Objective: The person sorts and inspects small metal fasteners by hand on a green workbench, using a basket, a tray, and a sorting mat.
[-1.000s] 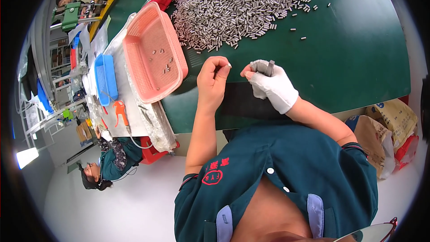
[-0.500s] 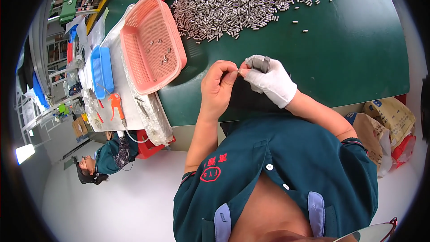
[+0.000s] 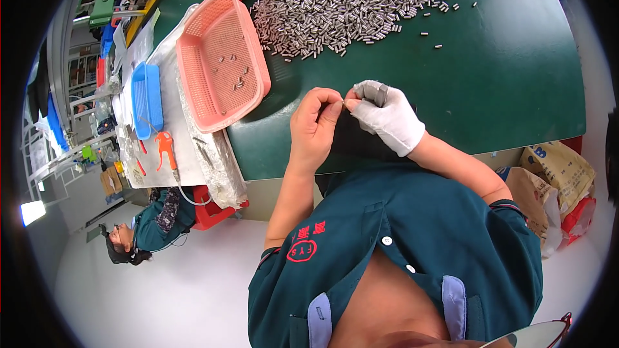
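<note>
My left hand (image 3: 314,125) is bare, its thumb and forefinger closed in a pinch. Their tips meet those of my right hand (image 3: 390,121), which wears a white glove with bare thumb and forefinger tips. Whatever sits between the meeting fingertips is too small to make out. A grey, flat-sided metal piece (image 3: 382,95) sticks up from the curled fingers of my right hand. Beyond both hands lies a big heap of short metal pins (image 3: 342,6), with a few loose ones at its right edge. The pink mesh basket (image 3: 259,84) to the left holds several pins.
The green table (image 3: 503,71) spreads under the heap. Left of the basket are a blue tray (image 3: 153,100), an orange air gun (image 3: 166,148) and plastic wrapping (image 3: 219,167). A co-worker (image 3: 151,225) sits at the left. Sacks (image 3: 558,177) stand at the lower right.
The pinch and the grey piece stay nearly as they were. My view has shifted slightly, and the co-worker at the left has moved a little.
</note>
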The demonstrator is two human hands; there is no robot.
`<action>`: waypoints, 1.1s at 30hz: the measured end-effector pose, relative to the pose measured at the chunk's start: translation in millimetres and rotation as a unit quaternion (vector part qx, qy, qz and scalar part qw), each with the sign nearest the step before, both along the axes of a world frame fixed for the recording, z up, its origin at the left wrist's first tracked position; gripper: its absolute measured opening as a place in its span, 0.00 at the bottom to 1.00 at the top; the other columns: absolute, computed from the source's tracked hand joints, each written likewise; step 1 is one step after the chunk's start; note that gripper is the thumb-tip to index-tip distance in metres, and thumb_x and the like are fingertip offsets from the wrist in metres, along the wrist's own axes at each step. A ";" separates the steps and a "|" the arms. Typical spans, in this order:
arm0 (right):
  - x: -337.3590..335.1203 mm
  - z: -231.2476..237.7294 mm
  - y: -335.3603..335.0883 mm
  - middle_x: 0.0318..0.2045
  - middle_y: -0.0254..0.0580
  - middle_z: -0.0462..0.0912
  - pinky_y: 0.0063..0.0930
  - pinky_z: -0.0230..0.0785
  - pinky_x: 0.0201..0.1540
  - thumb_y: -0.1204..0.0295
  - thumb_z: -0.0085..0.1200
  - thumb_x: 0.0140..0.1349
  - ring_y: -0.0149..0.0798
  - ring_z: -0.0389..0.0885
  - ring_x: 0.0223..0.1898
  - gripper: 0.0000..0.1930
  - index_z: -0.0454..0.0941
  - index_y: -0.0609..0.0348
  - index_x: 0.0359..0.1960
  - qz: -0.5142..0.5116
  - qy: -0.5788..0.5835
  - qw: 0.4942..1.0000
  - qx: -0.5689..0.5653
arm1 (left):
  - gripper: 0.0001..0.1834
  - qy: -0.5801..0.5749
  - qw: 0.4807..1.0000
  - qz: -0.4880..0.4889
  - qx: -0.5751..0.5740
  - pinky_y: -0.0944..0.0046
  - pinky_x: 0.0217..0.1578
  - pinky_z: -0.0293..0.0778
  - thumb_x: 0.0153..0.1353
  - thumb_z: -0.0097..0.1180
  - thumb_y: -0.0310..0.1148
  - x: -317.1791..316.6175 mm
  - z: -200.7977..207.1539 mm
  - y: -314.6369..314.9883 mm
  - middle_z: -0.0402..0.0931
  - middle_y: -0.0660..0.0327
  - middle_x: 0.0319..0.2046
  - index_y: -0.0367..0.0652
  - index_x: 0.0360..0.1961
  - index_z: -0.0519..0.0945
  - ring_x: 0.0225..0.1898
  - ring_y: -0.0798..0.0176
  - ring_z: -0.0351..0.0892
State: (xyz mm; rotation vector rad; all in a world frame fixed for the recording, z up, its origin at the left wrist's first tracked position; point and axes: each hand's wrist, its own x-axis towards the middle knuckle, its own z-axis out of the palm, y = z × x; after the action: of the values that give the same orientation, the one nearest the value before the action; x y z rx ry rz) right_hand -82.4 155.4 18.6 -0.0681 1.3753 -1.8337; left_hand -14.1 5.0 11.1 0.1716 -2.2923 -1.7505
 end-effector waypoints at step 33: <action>2.4 3.3 0.0 0.20 0.27 0.69 0.18 0.56 0.21 0.69 0.55 0.60 0.22 0.63 0.19 0.07 0.73 0.60 0.33 -0.017 -0.108 0.990 -0.086 | 0.04 0.039 0.996 0.067 -0.053 0.68 0.32 0.70 0.60 0.56 0.22 6.9 9.0 17.6 0.74 0.59 0.31 0.36 0.34 0.74 0.29 0.64 0.73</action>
State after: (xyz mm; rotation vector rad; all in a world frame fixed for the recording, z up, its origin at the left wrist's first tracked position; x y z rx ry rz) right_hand -80.0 155.4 21.9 0.0643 1.0728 -1.9231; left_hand -7.2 22.6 20.1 0.2280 -2.2553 -1.5391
